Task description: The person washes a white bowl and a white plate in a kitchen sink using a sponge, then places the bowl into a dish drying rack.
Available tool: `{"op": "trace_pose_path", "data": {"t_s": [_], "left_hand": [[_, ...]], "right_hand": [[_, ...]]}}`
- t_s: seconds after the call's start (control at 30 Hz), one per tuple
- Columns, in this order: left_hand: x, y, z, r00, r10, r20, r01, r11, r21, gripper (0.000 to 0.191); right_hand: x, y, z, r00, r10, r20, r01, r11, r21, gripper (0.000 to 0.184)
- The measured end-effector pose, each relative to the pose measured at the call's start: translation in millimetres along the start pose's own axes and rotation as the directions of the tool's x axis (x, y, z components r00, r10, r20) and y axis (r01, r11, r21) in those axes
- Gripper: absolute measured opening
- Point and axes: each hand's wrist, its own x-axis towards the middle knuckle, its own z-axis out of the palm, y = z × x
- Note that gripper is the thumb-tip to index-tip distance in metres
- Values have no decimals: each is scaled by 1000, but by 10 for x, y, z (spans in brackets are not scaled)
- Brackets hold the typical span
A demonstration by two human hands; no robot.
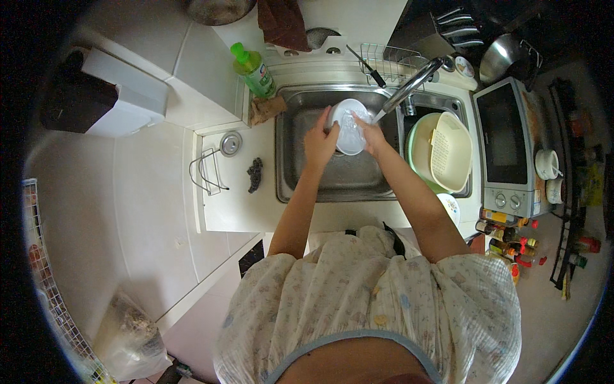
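Observation:
A white bowl (351,135) is held over the stainless steel sink (307,185), beneath the end of the chrome faucet (413,84). My left hand (320,141) grips its left side. On the right side, my right hand (371,132) has its fingers reaching into the bowl, where something clear, water or thin film, glistens; which of these I cannot tell. The bowl's underside is hidden. Water appears to run from the spout beside my right hand.
Cream plastic basins and a strainer (448,153) fill the right sink compartment. Left of the sink are a green detergent bottle (254,72), a brown sponge (266,110), a dark scouring pad (255,175) and a wire rack (209,172). A microwave (508,144) stands far right.

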Motion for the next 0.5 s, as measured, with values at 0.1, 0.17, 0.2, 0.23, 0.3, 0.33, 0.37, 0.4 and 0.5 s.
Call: {"op": "trace_pose_path", "data": {"t_s": [0.1, 0.17, 0.2, 0.23, 0.3, 0.33, 0.37, 0.4, 0.5], "left_hand": [[60, 31, 9, 995, 99, 9, -99, 991, 88, 46], [111, 55, -31, 997, 53, 56, -61, 985, 160, 45], [128, 57, -26, 997, 53, 57, -61, 985, 161, 45], [147, 58, -21, 995, 94, 32, -98, 980, 173, 44], [161, 49, -1, 991, 137, 9, -136, 973, 186, 43], [178, 38, 26, 990, 143, 6, -142, 974, 178, 43], [195, 28, 56, 989, 149, 2, -148, 974, 170, 43], [200, 21, 101, 988, 154, 8, -153, 974, 167, 43], [127, 57, 211, 971, 234, -37, -219, 945, 242, 47]], "right_hand": [[82, 100, -34, 990, -142, 10, 141, 979, -144, 38], [42, 105, -4, 995, -85, 42, 89, 992, -87, 37], [7, 97, 5, 997, -33, 73, 35, 999, -33, 36], [21, 112, 1, 997, -32, 73, 35, 999, -33, 36], [87, 167, -18, 998, -7, 67, 2, 997, 77, 35], [153, 207, -48, 998, -13, 64, 8, 997, 82, 35], [215, 252, -77, 992, -96, -83, 105, 988, 109, 35], [288, 309, -123, 958, -171, -231, 203, 972, 122, 35], [323, 383, -302, 919, -349, -183, 334, 936, -107, 32]]}}
